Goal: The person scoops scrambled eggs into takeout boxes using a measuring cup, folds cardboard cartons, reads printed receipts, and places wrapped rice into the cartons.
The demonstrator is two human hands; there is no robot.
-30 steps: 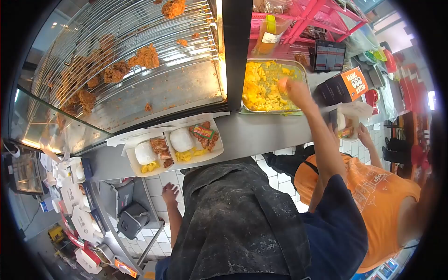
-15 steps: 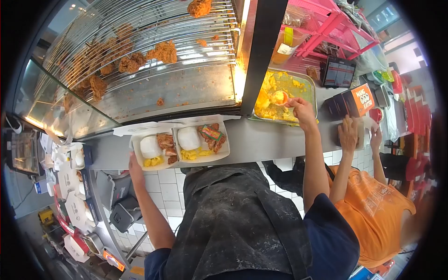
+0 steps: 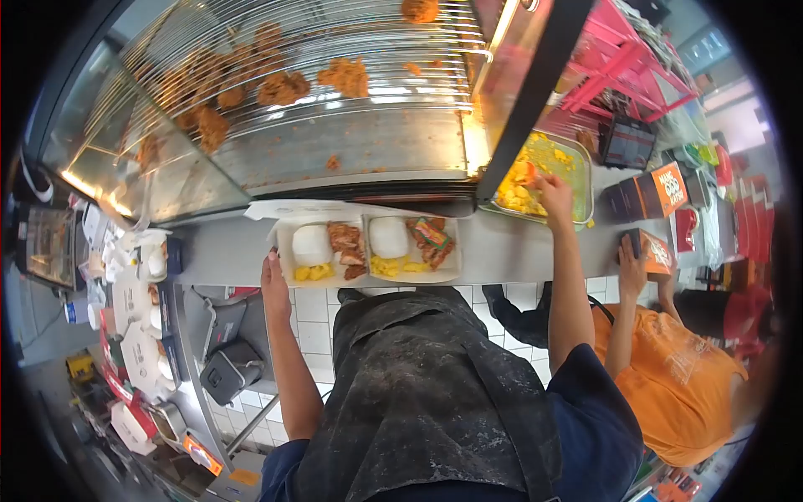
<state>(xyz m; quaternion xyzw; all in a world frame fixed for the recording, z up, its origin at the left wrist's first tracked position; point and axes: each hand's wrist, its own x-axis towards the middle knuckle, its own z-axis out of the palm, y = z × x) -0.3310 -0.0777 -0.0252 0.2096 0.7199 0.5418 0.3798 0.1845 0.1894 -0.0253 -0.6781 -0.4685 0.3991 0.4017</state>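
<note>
My right hand [image 3: 555, 199] is closed on an orange scoop [image 3: 525, 174] over yellow scrambled egg in a metal tray [image 3: 588, 171]. Against the left side of a white food box [image 3: 285, 251] rests my left hand [image 3: 273, 272], its fingers close together and extended. That box holds white rice [image 3: 312, 245], brown meat pieces [image 3: 344, 237] and some egg. Beside it, touching, a second open box [image 3: 452, 263] holds rice, egg and meat with a green-and-red packet [image 3: 432, 233] on top.
A glass case [image 3: 360, 151] with fried chicken on a wire rack stands behind the boxes. At the right, a co-worker in orange [image 3: 669, 368] holds a closed box [image 3: 655, 253]. Pink baskets [image 3: 619, 63] and a dark box [image 3: 648, 195] are behind.
My left hand has come up to the left box. My right hand still works the scoop in the egg. The co-worker's box is now closed. The view has shifted.
</note>
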